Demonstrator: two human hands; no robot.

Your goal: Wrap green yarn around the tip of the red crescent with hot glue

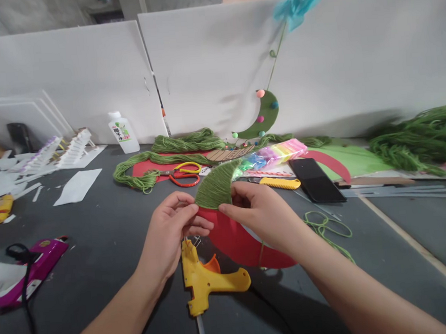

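Between my hands is a red curved cutout [238, 235], its upper end wrapped in green yarn [217, 185]. My left hand [175, 219] pinches the left edge where the wrapping meets the bare red. From the right, my right hand [259, 210] grips the wrapped part, thumb in front and the other fingers partly hidden behind. A loose strand of yarn hangs across the lower red part. Just below my left hand lies a yellow glue gun [201, 282] with an orange trigger.
Scissors [185, 174], a yellow cutter [280, 183] and a black phone [316, 180] lie behind my hands. Green yarn skeins [186, 141] run along the white board [216, 75]. A white bottle [123, 132] stands back left; a magenta tool [34, 269] lies left.
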